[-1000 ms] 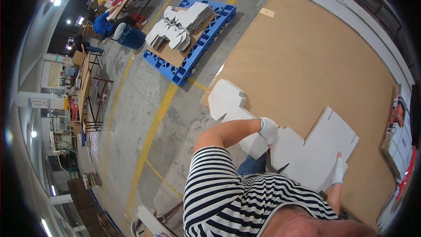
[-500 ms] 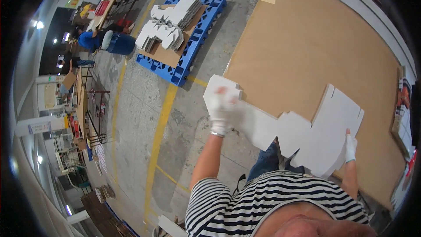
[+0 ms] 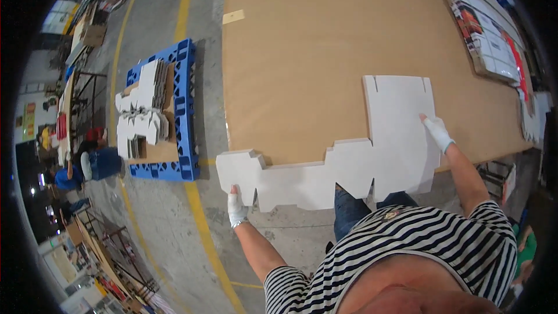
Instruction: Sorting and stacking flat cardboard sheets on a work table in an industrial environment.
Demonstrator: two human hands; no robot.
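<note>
A stack of white die-cut cardboard blanks [image 3: 401,134] lies across the near edge of the brown-covered table [image 3: 302,70], with its near side over my legs. My left hand [image 3: 237,209], in a white glove with bare fingertips, grips the left end, thumb on top and the other fingers hidden beneath. On the right, my right hand [image 3: 437,132], gloved the same way, holds the edge of the wide panel. Its thumb rests on the upper face, and its other fingers are out of sight under the blanks.
A blue plastic pallet [image 3: 185,104] on the floor at left carries brown board and more white blanks [image 3: 148,90]. Plastic-wrapped printed packs [image 3: 482,40] lie at the table's far right. A green-clothed person [image 3: 526,250] is at lower right; others sit at far left.
My left hand, blurred above the left end before, now grips its edge. The blanks have turned level across my front. My view has swung right, so the pallet appears farther left.
</note>
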